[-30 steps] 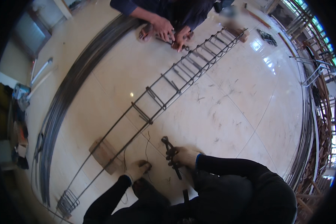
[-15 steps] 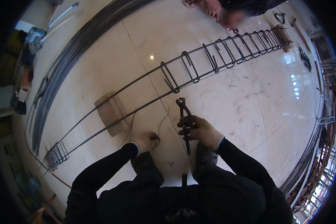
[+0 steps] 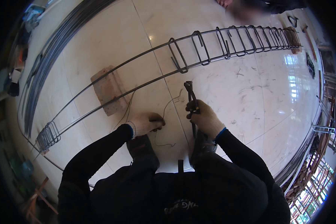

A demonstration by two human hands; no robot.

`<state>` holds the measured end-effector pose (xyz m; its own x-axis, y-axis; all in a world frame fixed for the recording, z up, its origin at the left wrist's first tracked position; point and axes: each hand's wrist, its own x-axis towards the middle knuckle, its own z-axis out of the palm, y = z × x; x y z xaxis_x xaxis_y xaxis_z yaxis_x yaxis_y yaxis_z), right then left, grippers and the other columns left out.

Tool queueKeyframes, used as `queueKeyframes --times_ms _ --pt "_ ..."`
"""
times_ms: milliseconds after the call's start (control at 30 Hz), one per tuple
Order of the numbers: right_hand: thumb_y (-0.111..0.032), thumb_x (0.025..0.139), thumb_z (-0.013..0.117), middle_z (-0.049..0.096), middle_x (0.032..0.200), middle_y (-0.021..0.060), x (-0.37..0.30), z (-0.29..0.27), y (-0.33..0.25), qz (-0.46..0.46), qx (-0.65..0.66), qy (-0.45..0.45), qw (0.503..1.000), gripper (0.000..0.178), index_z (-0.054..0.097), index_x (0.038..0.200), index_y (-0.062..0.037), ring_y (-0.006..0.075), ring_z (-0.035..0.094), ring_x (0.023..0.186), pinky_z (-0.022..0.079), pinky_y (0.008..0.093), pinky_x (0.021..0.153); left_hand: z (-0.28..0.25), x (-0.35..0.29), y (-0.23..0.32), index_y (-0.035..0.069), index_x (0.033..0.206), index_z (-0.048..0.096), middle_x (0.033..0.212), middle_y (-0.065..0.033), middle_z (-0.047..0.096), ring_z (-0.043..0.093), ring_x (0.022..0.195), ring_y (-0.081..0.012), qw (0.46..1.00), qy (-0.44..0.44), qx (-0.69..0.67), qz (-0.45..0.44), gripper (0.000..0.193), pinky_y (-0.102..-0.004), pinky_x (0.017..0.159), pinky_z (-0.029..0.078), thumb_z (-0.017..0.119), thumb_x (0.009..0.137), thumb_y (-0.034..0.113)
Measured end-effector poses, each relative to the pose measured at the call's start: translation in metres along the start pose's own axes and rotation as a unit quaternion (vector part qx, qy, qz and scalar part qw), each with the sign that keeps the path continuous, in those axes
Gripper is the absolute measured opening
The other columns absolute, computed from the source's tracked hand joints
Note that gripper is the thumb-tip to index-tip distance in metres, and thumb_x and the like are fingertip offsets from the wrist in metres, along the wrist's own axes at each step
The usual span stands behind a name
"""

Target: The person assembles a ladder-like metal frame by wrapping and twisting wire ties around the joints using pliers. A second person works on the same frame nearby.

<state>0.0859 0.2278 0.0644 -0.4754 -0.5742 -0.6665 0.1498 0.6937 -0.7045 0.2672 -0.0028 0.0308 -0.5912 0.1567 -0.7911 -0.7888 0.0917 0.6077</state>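
My left hand (image 3: pixel 145 124), in a pale knitted glove with darkened fingers, pinches a thin tie wire (image 3: pixel 169 105). The wire curves up from the fingertips, and a loose strand hangs below toward the floor. In my right hand (image 3: pixel 209 120), also gloved, is a pair of dark end-cutting pincers (image 3: pixel 189 89), its head pointing away from me. Beyond both hands a rebar frame (image 3: pixel 138 89) runs diagonally. Rectangular stirrups (image 3: pixel 178 53) sit around its bars, spread along the right part and bunched at the left end. Neither hand touches the frame.
Brick-coloured blocks support the frame, one (image 3: pixel 107 88) under its left part and another (image 3: pixel 292 37) at the far right. Long loose bars (image 3: pixel 48 61) curve along the left. Another person's hand (image 3: pixel 224 3) shows at the top. My shoes (image 3: pixel 142 147) stand below my hands.
My left hand has lifted the wire, which now arcs up from its fingers. The pincers' jaws and handles look closer together. The whole view has shifted slightly.
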Motion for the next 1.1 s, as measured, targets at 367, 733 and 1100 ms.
queueKeyframes --times_ms 367,733,1100 --pt "-0.012 0.085 0.075 0.068 0.121 0.0232 -0.004 0.042 0.030 -0.065 -0.275 0.114 0.952 0.038 0.068 0.121 -0.0043 0.0447 0.069 0.108 0.057 0.0503 0.093 0.013 -0.019 -0.006 0.000 0.132 0.070 0.117 -0.0093 0.075 0.072 0.104 -0.0167 0.990 -0.065 -0.125 -0.030 0.034 -0.0314 0.089 0.060 0.064 0.108 0.024" --pt "-0.018 0.090 0.072 0.071 0.118 0.0181 -0.013 0.047 -0.013 -0.160 -0.223 0.083 0.958 0.032 0.071 0.120 -0.0052 0.0363 0.069 0.110 0.055 0.0461 0.097 0.079 -0.018 -0.022 0.004 0.132 0.072 0.113 -0.0070 0.077 0.072 0.096 -0.0160 0.961 -0.007 -0.271 0.055 0.036 -0.0308 0.087 0.059 0.064 0.107 0.028" --pt "-0.021 0.106 0.062 0.073 0.099 0.0129 -0.003 0.085 -0.031 0.098 0.231 -0.178 0.951 0.027 0.069 0.119 0.0024 0.0220 0.073 0.088 0.060 0.0343 0.079 0.076 -0.096 -0.025 0.006 0.121 0.075 0.112 -0.0150 0.076 0.073 0.101 -0.0305 0.944 0.329 0.008 0.029 0.034 -0.0444 0.095 0.057 0.071 0.100 0.033"
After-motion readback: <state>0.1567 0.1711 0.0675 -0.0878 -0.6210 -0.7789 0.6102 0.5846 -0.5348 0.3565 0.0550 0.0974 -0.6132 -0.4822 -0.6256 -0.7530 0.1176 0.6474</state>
